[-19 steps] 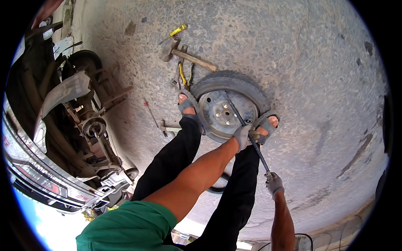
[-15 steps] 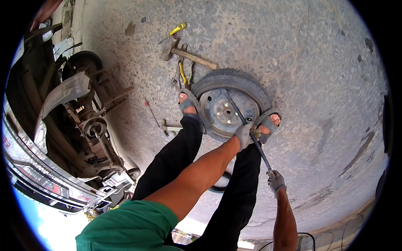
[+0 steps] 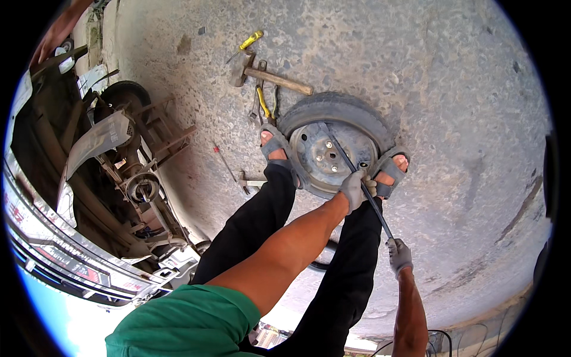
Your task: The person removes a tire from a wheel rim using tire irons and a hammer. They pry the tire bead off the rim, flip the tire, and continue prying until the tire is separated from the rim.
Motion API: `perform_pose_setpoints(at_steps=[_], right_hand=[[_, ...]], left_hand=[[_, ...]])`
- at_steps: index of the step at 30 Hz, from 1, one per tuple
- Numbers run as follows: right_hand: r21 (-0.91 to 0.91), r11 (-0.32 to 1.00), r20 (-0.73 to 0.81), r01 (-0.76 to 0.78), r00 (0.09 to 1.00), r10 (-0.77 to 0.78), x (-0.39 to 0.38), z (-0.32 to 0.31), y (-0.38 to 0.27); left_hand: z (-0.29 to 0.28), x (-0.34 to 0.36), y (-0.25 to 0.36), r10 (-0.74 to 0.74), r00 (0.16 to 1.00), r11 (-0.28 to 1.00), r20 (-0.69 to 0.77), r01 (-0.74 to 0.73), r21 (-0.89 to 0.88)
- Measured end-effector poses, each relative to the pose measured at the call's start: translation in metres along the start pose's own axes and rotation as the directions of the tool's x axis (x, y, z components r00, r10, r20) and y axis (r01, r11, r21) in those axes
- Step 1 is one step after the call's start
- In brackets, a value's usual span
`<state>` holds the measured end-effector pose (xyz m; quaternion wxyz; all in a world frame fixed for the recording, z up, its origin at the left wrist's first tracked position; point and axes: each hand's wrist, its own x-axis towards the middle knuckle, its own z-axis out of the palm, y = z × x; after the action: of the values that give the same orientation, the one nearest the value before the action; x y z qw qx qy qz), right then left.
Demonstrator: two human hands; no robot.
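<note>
Wheel [image 3: 336, 140] lies flat on the concrete ground [image 3: 464, 95], pinned between your two sandalled feet: left foot [image 3: 275, 146] on its left edge, right foot [image 3: 392, 169] on its near-right edge. Tyre bead and steel rim are both exposed on the far side.

Open room: ground to the right and far-right of the wheel is bare. Left is crowded: hammer [image 3: 267, 74], yellow-handled pliers [image 3: 264, 102] and a yellow-handled screwdriver [image 3: 247, 43] lie just beyond the tyre's far-left edge, a red-tipped tool [image 3: 225, 160] and a small metal tool [image 3: 250, 180] lie near your left foot, and the stripped vehicle hub [image 3: 141, 189] stands further left.

Long bar [image 3: 357, 178] runs from the rim's far side diagonally toward you, to the near right.

Your left hand [image 3: 355, 189], gloved, arm stretched straight, is wrapped closed around the bar mid-length, right over the rim's near edge. Your right hand [image 3: 399, 256], gloved, forearm coming up from the near edge, is closed round the bar's near end.
</note>
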<state>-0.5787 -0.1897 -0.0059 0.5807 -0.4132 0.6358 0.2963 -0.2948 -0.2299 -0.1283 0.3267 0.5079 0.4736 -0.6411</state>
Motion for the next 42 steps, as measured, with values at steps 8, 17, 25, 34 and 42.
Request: perform_pose_setpoints(at_steps=[8,17,25,34,42], right_hand=[[-0.077,0.995,-0.035,0.060,0.997,-0.062,0.034,-0.027,0.008],[-0.029,0.999,0.027,0.013,1.000,-0.013,0.031,-0.031,-0.011],[0.212,0.967,0.028,0.143,0.988,-0.152,0.064,-0.020,0.026],[0.265,0.964,0.177,-0.027,0.984,-0.021,0.012,-0.008,-0.005],[0.622,0.571,0.729,-0.535,0.662,-0.173,-0.127,-0.060,-0.170]], left_hand=[[0.021,0.002,0.008,-0.003,0.998,1.000,0.062,0.002,0.025],[0.020,0.012,0.010,-0.001,0.999,0.997,-0.052,0.005,0.072],[0.024,0.008,0.013,0.081,0.995,0.993,-0.059,-0.076,0.087],[0.019,-0.023,0.035,-0.014,0.996,0.980,-0.084,0.031,0.198],[0.035,-0.108,0.052,0.258,0.938,0.857,-0.233,-0.111,0.503]])
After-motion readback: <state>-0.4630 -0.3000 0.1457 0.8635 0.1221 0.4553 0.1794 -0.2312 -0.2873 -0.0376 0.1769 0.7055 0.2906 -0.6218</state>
